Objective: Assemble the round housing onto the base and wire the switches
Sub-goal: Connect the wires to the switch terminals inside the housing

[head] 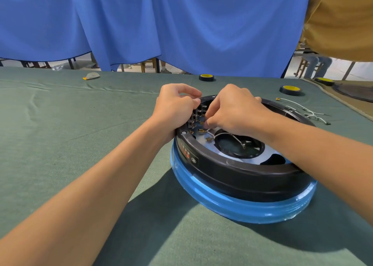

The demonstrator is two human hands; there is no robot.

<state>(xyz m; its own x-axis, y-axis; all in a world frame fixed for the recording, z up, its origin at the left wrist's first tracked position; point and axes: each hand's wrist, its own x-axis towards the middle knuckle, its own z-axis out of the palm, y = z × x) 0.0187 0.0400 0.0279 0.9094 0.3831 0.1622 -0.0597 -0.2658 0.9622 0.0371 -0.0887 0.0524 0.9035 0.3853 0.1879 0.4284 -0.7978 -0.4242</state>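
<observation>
Black plastic forms the round housing (232, 171), which sits on the blue-wrapped base (242, 207) on the green-clothed bench (80, 124), right of centre and close to you. Your left grip (175, 106) curls over the housing's far-left rim, fingers bent and the heel of the hand against the outer wall, just beside the block of switches (196, 117) mounted inside that rim. Your right grip (236, 110) reaches across the open top and is narrowed to a pinch on the end of a white wire (210, 129), right at the switches' metal tabs. Brass terminals (201, 130) on other white leads lie on the pale plate inside the housing, and one lead arcs across the dark round opening at its middle. A loose bundle of wires (302, 110) lies on the bench beyond the housing to the right. One roll of black tape (206, 77) lies further back, a second roll (292, 90) to its right, a third roll (323, 81) beyond that. A blue curtain (141, 23) hangs behind the bench.
</observation>
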